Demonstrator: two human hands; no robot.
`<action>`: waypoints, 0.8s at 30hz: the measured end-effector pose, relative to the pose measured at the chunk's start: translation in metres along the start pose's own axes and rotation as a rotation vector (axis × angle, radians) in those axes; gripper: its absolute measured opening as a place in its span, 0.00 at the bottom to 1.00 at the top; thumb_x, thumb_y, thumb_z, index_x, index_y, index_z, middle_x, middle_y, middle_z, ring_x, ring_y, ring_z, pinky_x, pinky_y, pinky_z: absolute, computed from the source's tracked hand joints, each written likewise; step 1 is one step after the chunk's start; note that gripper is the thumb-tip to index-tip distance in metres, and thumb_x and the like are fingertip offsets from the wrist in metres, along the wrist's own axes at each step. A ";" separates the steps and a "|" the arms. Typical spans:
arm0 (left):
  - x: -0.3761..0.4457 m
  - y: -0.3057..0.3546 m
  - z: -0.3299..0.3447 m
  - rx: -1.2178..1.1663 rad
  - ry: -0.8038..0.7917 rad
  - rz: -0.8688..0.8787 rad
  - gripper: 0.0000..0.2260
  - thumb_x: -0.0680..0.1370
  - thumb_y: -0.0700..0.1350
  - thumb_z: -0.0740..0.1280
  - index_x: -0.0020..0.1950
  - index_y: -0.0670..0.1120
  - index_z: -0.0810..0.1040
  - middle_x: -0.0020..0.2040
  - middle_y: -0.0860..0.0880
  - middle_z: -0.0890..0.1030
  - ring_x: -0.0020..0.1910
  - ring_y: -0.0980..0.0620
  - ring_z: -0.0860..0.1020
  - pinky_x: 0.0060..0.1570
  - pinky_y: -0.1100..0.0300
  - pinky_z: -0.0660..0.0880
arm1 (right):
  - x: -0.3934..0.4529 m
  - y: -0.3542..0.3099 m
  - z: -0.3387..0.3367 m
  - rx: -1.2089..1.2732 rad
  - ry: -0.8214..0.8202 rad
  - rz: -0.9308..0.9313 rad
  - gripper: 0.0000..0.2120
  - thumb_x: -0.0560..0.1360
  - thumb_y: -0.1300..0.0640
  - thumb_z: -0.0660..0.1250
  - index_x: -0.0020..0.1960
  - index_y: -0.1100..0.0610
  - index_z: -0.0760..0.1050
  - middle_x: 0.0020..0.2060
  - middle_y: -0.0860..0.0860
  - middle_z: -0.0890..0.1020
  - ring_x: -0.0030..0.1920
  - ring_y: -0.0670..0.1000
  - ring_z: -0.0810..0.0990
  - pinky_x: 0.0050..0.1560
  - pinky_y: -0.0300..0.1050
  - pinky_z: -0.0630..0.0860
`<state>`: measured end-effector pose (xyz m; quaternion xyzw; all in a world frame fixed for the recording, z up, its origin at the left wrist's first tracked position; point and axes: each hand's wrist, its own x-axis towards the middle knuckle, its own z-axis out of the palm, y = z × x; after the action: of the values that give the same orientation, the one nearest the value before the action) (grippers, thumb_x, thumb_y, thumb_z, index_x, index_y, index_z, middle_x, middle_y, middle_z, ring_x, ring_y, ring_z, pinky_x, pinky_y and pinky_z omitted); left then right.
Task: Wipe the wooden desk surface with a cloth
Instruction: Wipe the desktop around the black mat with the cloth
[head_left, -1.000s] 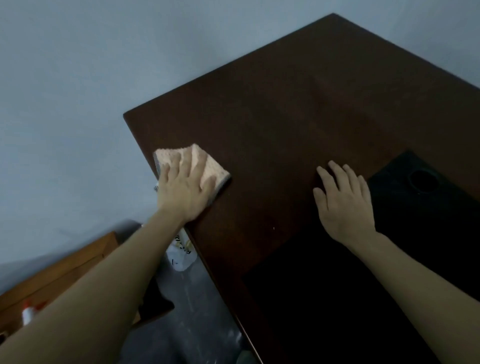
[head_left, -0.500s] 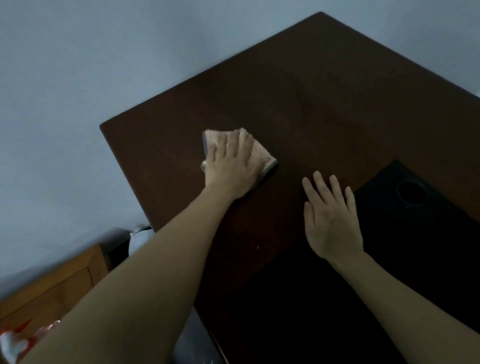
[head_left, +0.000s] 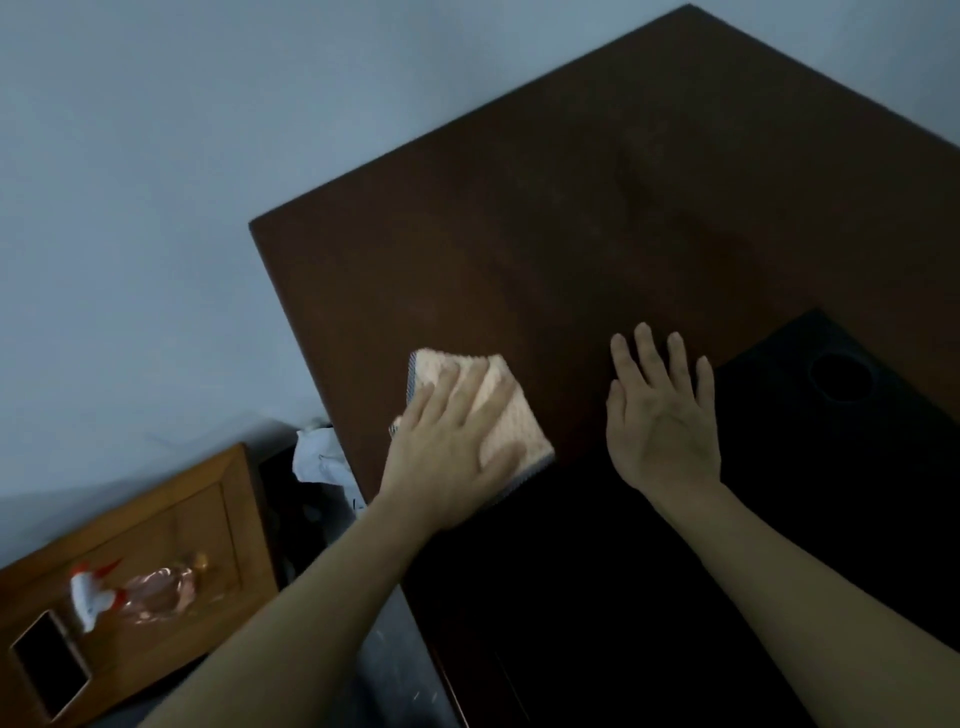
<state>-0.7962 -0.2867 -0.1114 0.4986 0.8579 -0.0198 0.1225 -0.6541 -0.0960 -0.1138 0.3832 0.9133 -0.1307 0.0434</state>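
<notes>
The peach cloth (head_left: 493, 410) lies flat on the dark wooden desk (head_left: 597, 208), near its left edge. The left hand (head_left: 452, 457) presses down on the cloth with straight fingers. The right hand (head_left: 662, 415) rests flat and loose on the desk, just beside the cloth, holding nothing.

Left hand (head_left: 452, 447): palm down, fingers (head_left: 470, 387) straight and slightly spread, pressing flat on the cloth (head_left: 506, 415). Left forearm runs in from lower left. Right hand (head_left: 662, 421): palm down, fingers straight, close together, flat on the counter (head_left: 571, 234), holding nothing. Right forearm enters from lower right. Hands side by side, apart.
</notes>
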 end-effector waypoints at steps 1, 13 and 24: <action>0.016 -0.004 -0.004 0.009 0.015 -0.030 0.32 0.81 0.68 0.41 0.81 0.59 0.37 0.82 0.52 0.38 0.81 0.48 0.36 0.80 0.47 0.40 | 0.000 0.000 -0.001 -0.008 -0.006 0.006 0.27 0.85 0.47 0.43 0.84 0.48 0.47 0.83 0.49 0.49 0.83 0.57 0.44 0.81 0.60 0.43; 0.139 -0.025 -0.030 -0.013 0.075 -0.168 0.32 0.81 0.66 0.42 0.83 0.56 0.43 0.84 0.46 0.47 0.82 0.42 0.45 0.79 0.44 0.45 | 0.000 -0.003 -0.002 -0.045 -0.002 -0.001 0.28 0.85 0.47 0.46 0.84 0.48 0.49 0.83 0.50 0.50 0.83 0.58 0.46 0.81 0.61 0.46; 0.078 -0.041 -0.029 0.005 -0.046 0.111 0.32 0.80 0.69 0.41 0.81 0.60 0.35 0.82 0.53 0.36 0.81 0.48 0.36 0.79 0.46 0.40 | 0.002 -0.006 0.000 -0.024 -0.007 0.043 0.27 0.84 0.46 0.45 0.83 0.47 0.53 0.83 0.49 0.52 0.83 0.56 0.48 0.81 0.60 0.48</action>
<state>-0.8740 -0.2364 -0.1051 0.5451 0.8259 -0.0267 0.1416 -0.6598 -0.0988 -0.1128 0.4017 0.9063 -0.1201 0.0537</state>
